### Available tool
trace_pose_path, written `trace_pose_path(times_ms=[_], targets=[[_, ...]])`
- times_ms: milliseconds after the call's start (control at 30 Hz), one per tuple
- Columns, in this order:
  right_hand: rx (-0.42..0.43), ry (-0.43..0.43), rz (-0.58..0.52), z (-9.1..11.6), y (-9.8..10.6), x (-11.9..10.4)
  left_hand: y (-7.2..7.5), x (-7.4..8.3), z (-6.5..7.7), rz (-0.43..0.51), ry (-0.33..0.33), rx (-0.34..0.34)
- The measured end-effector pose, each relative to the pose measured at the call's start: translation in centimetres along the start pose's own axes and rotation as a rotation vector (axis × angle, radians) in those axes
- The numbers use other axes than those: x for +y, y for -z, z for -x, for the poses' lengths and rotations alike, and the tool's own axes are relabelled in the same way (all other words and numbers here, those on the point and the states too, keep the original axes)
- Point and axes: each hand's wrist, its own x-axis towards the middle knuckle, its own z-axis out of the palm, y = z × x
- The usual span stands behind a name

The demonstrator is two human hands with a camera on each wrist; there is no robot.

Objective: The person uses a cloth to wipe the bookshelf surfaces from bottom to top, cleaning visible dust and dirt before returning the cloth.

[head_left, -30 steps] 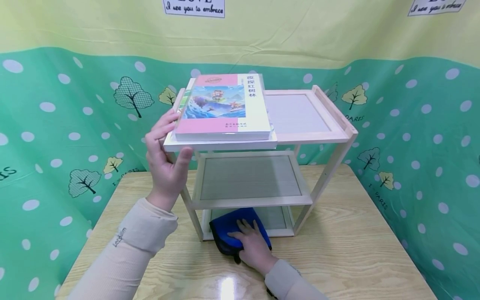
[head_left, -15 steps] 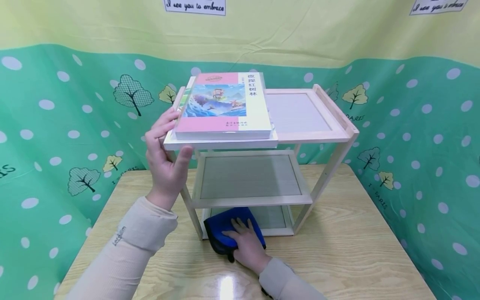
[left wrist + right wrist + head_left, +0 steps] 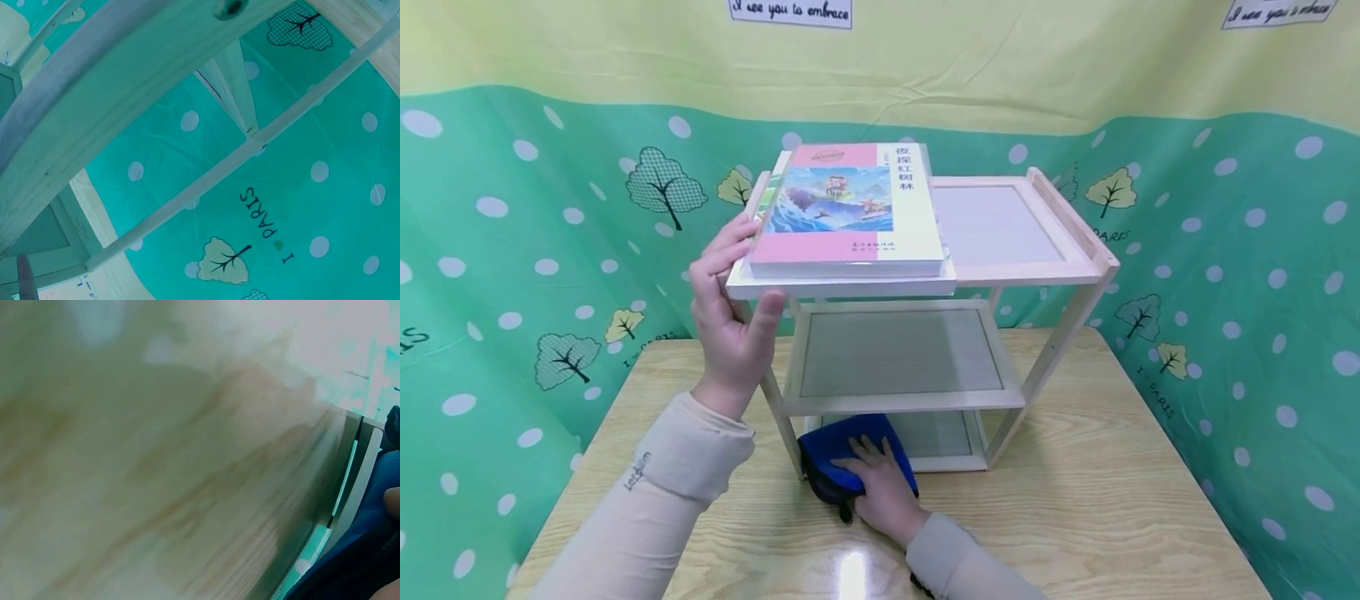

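My left hand [image 3: 730, 333] grips the upper left side of a small pale wooden shelf rack [image 3: 906, 402], fingers over the side beside the books and thumb in front. Two stacked books lie on the top shelf: a pink and white picture-covered book [image 3: 850, 204] above a larger white one [image 3: 842, 290]. My right hand [image 3: 880, 492] holds a blue zip pouch [image 3: 827, 442] with black edging, fingers spread over its top. The pouch lies slanted at the left of the bottom shelf [image 3: 940, 433], its near end sticking out over the front rail. The right wrist view shows the blue pouch [image 3: 375, 506] at its right edge.
The rack stands on a wood-grain table [image 3: 1105, 500]. Its middle shelf [image 3: 902, 354] sits low above the pouch. A green and yellow curtain [image 3: 1225, 333] hangs close behind and at both sides.
My right hand has slid the blue pouch leftward, toward the rack's front left leg. The left hand, books and rack stay in place.
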Motion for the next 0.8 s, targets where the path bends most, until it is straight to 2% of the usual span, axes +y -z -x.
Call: trace_pose_path(times_ms=[467,667,800], targets=[[0.002,-0.018,-0.126,-0.9,0.1,-0.7,0.0,0.0,0.1,-0.001,0.003,-0.007],[-0.044,-0.090,-0.229,-1.8,0.4,-0.9,0.0,0.0,0.0,-0.001,0.001,-0.002],[-0.059,-0.115,-0.239,-2.2,0.5,-1.1,0.0,0.0,0.0,0.000,-0.001,-0.004]])
